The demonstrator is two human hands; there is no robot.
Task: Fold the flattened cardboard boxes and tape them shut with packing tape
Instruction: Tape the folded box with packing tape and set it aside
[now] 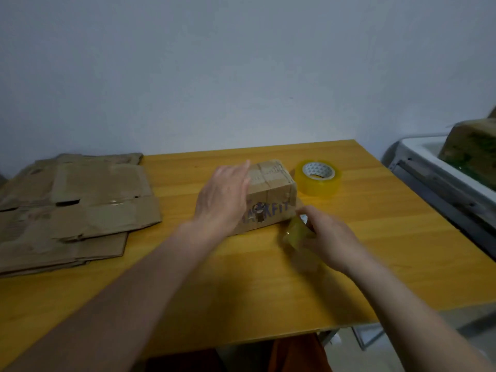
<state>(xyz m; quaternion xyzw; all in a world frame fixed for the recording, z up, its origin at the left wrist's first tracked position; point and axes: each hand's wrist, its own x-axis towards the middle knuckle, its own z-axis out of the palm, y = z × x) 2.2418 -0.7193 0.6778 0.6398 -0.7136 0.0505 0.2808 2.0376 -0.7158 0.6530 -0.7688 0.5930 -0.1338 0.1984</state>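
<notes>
A small folded box [268, 194] stands mid-tabletop [375, 237] and looks to be at the taping step. The left hand [222, 196] lies flat on its top with fingers spread, steadying it. The right hand [326, 237] pinches a loose strip of tape [294, 234] at the box's near right corner. Next, the strip likely needs pressing smooth along that edge. The tape roll [318, 177] sits just behind the box; flattened boxes [77, 205] are stacked at left. The box is closed, its contents hidden.

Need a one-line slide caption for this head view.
Left hand steadies the folded box while the right hand holds a tape roll beside it.
</notes>
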